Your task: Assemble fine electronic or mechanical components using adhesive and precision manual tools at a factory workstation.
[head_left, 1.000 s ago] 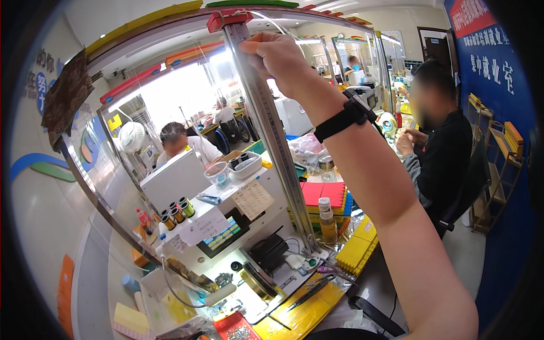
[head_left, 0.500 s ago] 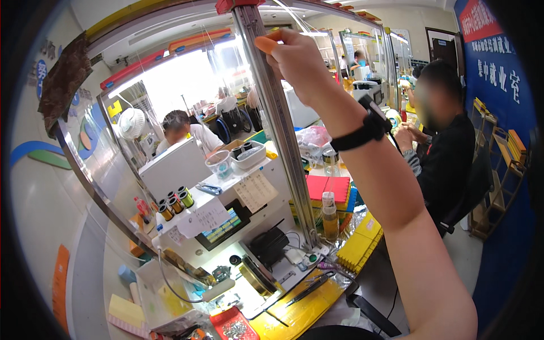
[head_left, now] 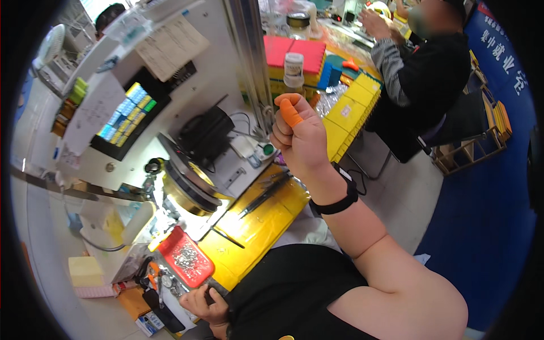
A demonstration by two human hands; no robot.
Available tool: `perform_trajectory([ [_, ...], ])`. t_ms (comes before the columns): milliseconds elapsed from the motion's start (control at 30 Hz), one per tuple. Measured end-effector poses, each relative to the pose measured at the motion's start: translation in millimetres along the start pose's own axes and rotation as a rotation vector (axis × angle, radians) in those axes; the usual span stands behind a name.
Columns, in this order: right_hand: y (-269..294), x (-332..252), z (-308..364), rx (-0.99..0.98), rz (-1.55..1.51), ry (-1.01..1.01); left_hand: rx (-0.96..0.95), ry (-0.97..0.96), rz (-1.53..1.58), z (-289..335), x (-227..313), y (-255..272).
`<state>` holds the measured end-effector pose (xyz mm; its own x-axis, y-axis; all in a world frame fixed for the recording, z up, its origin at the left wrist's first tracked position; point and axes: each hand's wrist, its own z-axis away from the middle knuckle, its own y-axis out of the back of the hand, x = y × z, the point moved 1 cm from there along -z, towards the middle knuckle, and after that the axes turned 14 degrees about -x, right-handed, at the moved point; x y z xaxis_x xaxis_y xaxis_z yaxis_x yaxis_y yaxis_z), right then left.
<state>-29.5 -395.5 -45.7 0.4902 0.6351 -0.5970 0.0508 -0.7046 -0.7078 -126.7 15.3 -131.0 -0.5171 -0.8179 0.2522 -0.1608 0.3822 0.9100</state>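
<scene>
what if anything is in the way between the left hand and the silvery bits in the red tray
Only the near rim of the red tray, beside the left hand; nothing visible covers the small silvery bits.

Single head view, left fisheye of the worn pair, pitched steeply down and slightly forward over the yellow-topped bench [head_left: 243,258]. Wearer's sleeveless black top [head_left: 289,283] fills bottom centre, very close to lens. Hands at close range: bare right hand [head_left: 303,133] just right of centre, bare left hand [head_left: 207,306] low left. White boxy machine with black-framed screen [head_left: 198,90] mid-range, upper left; black-clad co-worker [head_left: 433,85] farther off, upper right; dark-blue wall [head_left: 476,226] along right rim. Edges bow, corners black.
</scene>
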Motion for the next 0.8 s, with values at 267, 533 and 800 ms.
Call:
perform_trajectory([
  [267, 48.4, 34.5, 3.9, 0.143, 0.203, -0.025, -0.068, 0.019, -0.042, 0.8, 5.4, -2.9],
  [533, 45.3, 32.5, -1.5, 0.145, 0.299, -0.067, -0.085, 0.033, -0.052, 2.8, 2.2, -4.1],
  [800, 41.6, 35.0, -0.4, 0.169, 0.191, -0.102, -0.101, 0.036, -0.034, -0.6, 1.4, -4.7],
])
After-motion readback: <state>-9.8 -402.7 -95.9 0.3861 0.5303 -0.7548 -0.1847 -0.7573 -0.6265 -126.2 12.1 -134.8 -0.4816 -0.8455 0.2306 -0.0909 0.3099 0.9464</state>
